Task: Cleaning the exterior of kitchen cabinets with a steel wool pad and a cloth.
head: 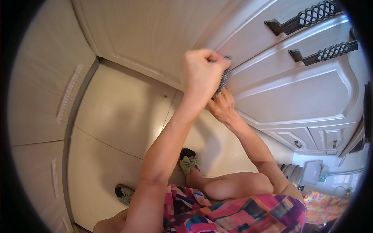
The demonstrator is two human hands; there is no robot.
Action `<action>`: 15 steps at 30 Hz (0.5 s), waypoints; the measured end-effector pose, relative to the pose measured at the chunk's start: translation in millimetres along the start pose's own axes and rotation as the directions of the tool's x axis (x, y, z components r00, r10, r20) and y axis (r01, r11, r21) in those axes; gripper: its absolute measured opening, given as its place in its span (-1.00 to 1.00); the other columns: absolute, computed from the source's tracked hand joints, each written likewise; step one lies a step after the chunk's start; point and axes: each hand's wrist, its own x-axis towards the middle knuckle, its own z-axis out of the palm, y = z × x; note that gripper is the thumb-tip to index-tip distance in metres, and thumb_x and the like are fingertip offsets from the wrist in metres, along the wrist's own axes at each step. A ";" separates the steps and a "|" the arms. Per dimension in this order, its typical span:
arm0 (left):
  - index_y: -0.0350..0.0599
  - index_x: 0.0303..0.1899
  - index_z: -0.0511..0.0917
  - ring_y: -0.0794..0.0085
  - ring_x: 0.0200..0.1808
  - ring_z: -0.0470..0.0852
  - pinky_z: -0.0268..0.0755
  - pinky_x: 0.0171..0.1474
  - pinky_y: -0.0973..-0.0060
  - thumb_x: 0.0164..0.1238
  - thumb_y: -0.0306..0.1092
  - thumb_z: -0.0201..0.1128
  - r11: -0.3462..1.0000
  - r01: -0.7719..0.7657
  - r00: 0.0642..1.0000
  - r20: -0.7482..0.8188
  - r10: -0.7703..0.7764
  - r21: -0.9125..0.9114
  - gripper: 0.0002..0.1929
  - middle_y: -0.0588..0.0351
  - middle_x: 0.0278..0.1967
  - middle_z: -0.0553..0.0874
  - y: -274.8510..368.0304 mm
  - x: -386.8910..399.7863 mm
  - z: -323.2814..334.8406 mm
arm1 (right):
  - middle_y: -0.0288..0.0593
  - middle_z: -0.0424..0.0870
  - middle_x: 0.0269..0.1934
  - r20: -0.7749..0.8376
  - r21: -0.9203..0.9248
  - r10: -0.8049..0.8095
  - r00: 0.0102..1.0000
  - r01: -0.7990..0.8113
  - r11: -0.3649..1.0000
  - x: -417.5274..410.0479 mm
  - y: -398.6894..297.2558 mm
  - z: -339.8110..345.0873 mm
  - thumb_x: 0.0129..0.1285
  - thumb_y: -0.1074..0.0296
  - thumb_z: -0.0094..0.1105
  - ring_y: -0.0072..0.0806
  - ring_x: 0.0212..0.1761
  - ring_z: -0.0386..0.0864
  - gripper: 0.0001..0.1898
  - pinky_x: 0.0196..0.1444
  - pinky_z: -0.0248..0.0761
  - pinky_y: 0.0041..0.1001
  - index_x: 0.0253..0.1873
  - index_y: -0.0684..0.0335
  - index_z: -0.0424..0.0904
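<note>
My left hand (202, 71) is curled into a fist in front of the pale wood-grain cabinet doors. A dark grey, mottled cloth (224, 80) shows along the edge of that fist, partly hidden and blurred. My right hand (223, 106) is just below, its curled fingers at the lower end of the cloth. Between the two hands the cloth is bunched into a narrow strip. Behind them runs the seam between a plain cabinet panel (145, 38) and a panelled white cabinet door (303, 96).
Two dark metal lattice handles, an upper handle (309, 19) and a lower handle (326, 54), jut from the cabinet fronts. A small green scrap (165, 96) lies on the tiled floor (116, 116). Metal pots (293, 174) and a floral cloth (325, 206) are at the lower right.
</note>
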 end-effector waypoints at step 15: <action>-0.18 -0.20 0.57 0.68 -0.40 0.44 0.22 -0.38 0.67 0.37 -0.30 0.31 0.954 -0.033 0.910 -0.404 -0.094 -0.297 -0.83 0.25 -0.33 0.58 -53.7 -21.9 -97.1 | -0.08 0.54 0.00 -0.187 -0.278 -0.061 0.980 0.007 0.961 47.4 13.8 -3.7 0.08 0.49 0.21 -0.38 -0.17 0.49 -0.69 -0.31 0.34 -0.43 -0.04 0.09 0.66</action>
